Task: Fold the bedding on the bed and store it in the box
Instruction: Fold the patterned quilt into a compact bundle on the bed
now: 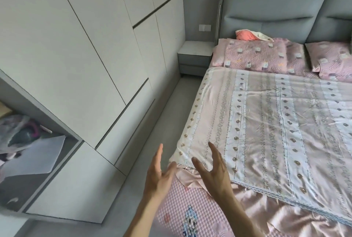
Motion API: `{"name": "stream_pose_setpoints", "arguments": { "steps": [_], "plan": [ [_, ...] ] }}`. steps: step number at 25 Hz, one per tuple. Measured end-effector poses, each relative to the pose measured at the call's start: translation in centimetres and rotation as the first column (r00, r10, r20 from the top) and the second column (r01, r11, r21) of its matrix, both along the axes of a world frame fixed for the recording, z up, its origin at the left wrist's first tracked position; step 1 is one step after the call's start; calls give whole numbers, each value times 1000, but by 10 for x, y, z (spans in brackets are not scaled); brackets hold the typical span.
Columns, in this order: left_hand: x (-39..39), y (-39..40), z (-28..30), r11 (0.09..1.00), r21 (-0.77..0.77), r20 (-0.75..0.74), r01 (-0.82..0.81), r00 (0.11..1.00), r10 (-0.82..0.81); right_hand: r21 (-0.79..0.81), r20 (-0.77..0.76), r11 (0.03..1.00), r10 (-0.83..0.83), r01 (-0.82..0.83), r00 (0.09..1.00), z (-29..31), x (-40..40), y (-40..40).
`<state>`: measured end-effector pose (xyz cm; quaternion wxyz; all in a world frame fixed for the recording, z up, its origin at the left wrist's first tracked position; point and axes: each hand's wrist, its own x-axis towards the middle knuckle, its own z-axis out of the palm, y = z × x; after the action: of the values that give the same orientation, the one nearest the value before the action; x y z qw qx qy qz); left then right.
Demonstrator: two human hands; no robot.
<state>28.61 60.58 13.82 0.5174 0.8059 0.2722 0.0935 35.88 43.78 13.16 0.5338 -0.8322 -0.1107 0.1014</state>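
A pale pink and blue striped satin quilt (266, 128) lies spread flat across the bed, its near left corner just beyond my fingers. My left hand (158, 170) hovers open beside that corner, palm turned inward. My right hand (213, 168) is open too, fingers spread above the quilt's corner, holding nothing. Below the quilt's lace edge, a pink satin layer (270, 215) and a pink textured sheet with a cartoon print (175, 208) show. No box is in view.
Two pink patterned pillows (255, 55) lie at the grey headboard (276, 8), with an orange cloth (247, 34) behind them. A grey nightstand (194, 55) stands at the bed's far left. White wardrobe doors (76, 46) line the narrow floor aisle (152, 132); an open shelf (28, 141) holds clutter.
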Motion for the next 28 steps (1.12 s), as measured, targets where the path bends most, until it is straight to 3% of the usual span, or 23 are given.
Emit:
{"name": "stream_pose_setpoints", "arguments": {
  "steps": [6, 12, 18, 28],
  "plan": [
    [77, 82, -18, 989, -58, -21, 134, 991, -136, -7, -34, 988, -154, 153, 988, -13, 54, 78],
    [160, 209, -47, 923, -131, -24, 361, 930, -367, -57, -50, 913, -407, 404, 912, -21, 98, 196],
    [204, 316, -31, 879, -153, -11, 451, 889, -458, -82, -118, 858, -514, 507, 850, -6, 134, 305],
    [325, 343, -17, 793, -130, 6, 595, 800, -599, -14, -124, 768, -637, 640, 761, 3, 226, 340]
  ]
}}
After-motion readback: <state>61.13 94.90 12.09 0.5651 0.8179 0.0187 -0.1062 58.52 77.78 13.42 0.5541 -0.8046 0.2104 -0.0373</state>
